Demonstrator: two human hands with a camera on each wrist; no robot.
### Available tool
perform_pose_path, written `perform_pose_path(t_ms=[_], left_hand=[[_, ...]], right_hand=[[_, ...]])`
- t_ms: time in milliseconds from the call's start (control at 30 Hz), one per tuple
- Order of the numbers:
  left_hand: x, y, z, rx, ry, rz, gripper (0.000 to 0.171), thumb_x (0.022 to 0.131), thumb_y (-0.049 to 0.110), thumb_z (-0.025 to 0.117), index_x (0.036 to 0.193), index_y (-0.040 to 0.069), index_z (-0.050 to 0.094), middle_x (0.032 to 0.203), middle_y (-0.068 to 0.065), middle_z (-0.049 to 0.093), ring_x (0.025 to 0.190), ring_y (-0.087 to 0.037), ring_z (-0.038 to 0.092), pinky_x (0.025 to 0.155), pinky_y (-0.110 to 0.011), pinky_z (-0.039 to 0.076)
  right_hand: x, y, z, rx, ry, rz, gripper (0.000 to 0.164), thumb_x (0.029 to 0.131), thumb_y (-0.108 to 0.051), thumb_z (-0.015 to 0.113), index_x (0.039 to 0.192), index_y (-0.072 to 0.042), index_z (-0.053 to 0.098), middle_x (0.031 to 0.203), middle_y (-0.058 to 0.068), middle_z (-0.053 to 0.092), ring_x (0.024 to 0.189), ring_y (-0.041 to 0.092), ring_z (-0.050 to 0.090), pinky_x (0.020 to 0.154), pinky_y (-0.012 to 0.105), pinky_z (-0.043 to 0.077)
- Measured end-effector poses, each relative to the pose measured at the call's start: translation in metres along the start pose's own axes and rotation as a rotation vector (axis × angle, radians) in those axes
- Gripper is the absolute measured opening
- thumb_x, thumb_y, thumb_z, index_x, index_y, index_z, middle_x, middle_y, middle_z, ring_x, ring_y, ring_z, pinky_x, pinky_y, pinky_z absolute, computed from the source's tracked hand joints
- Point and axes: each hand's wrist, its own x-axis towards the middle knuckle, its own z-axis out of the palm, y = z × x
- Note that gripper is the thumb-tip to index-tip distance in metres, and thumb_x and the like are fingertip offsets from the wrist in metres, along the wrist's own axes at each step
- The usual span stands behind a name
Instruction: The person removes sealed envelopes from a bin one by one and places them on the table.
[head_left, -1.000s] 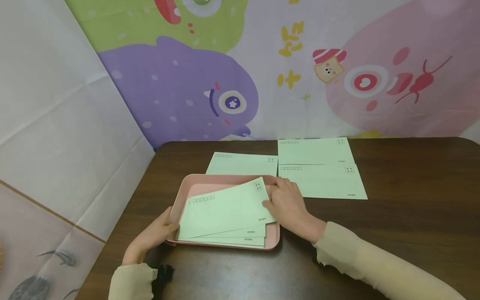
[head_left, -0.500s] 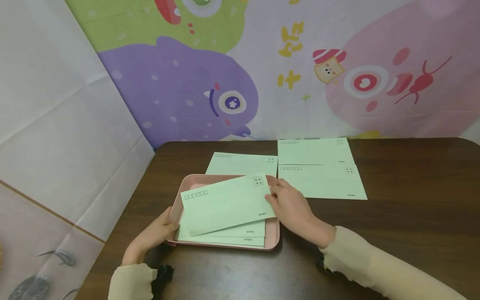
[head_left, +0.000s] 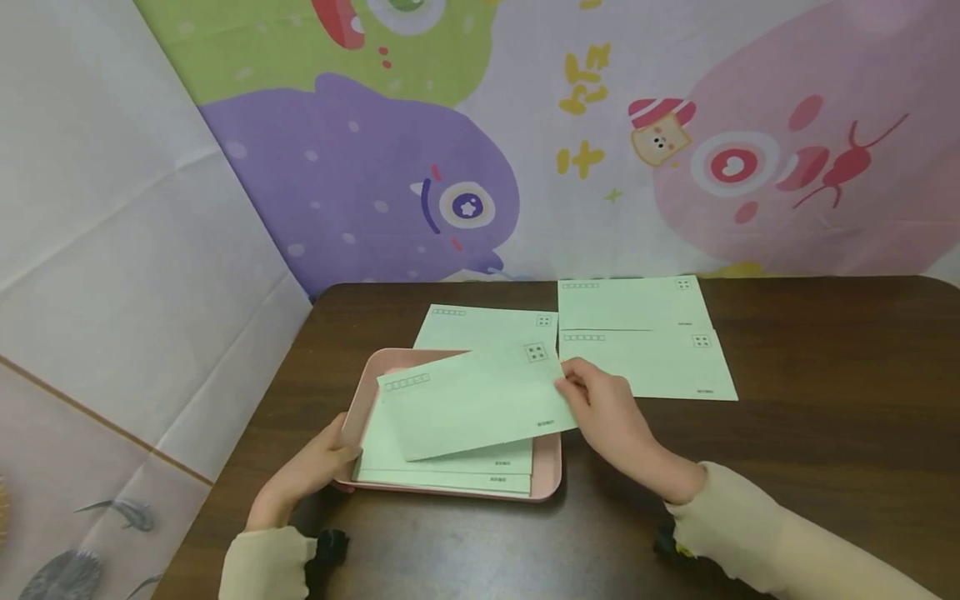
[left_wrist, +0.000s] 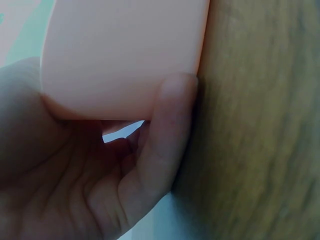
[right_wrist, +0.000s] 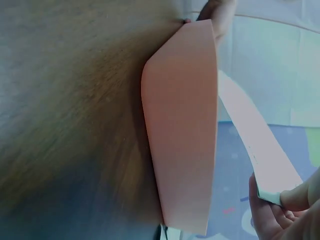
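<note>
A pale green envelope (head_left: pixel 472 404), printed with small boxes, is pinched at its right end by my right hand (head_left: pixel 607 412). It is held tilted over a pink tray (head_left: pixel 551 471); in the right wrist view the envelope (right_wrist: pixel 260 135) stands off above the tray's wall (right_wrist: pixel 182 130). Several more envelopes (head_left: pixel 465 481) lie stacked in the tray beneath it. My left hand (head_left: pixel 318 462) grips the tray's left side near the front corner, thumb over the rim. The left wrist view shows a finger of that hand (left_wrist: pixel 150 145) low on the tray's outer wall (left_wrist: pixel 125 55).
Behind the tray, one envelope (head_left: pixel 483 327) lies partly covered on the dark wooden table (head_left: pixel 810 400). To its right are two more, a far envelope (head_left: pixel 630 304) and a near envelope (head_left: pixel 641 362). A cartoon-printed cloth (head_left: pixel 585 208) hangs along the table's back edge.
My right hand has lifted the top envelope off the stack and drawn it to the right, past the tray's right rim. The left hand stays on the tray, which has not moved.
</note>
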Motion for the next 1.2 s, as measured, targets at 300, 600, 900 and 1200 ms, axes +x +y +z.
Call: perform_pose_path(t_ms=[300,600,900,1200], left_hand=[[0.001,0.001,-0.001,-0.014,-0.001,-0.005,0.047,0.093,0.006,0.041,0.135,-0.004,0.022,0.108,-0.022,0.049,0.084,-0.022,0.054,0.058,-0.038,0.051],[0.001,0.000,0.001,-0.020,-0.001,-0.008,0.048,0.093,0.007,0.042,0.135,-0.004,0.020,0.108,-0.023,0.049,0.081,-0.022,0.055,0.057,-0.038,0.051],[0.001,-0.001,0.001,-0.016,-0.001,-0.002,0.049,0.093,0.006,0.042,0.136,-0.004,0.020,0.111,-0.024,0.047,0.085,-0.024,0.055,0.057,-0.038,0.051],[0.001,-0.001,0.001,-0.005,-0.001,-0.010,0.051,0.093,0.007,0.042,0.137,-0.003,0.019,0.112,-0.024,0.047,0.087,-0.025,0.054,0.058,-0.038,0.051]], right_hand=[[-0.008,0.010,-0.023,0.015,-0.019,0.095,0.012,0.090,-0.010,0.054,0.099,-0.001,0.054,0.085,0.008,0.064,0.056,0.012,0.039,0.054,0.023,0.035],[-0.018,0.022,-0.044,-0.045,-0.020,0.107,0.014,0.092,-0.013,0.051,0.099,-0.001,0.050,0.071,0.004,0.053,0.052,0.011,0.034,0.052,0.024,0.031],[-0.026,0.043,-0.067,-0.097,-0.018,0.148,0.017,0.094,-0.018,0.047,0.097,-0.001,0.047,0.068,0.003,0.048,0.050,0.010,0.033,0.049,0.024,0.029],[-0.031,0.067,-0.094,-0.104,-0.005,0.212,0.025,0.096,-0.019,0.042,0.103,0.005,0.045,0.086,0.017,0.060,0.059,0.012,0.042,0.050,0.025,0.032]])
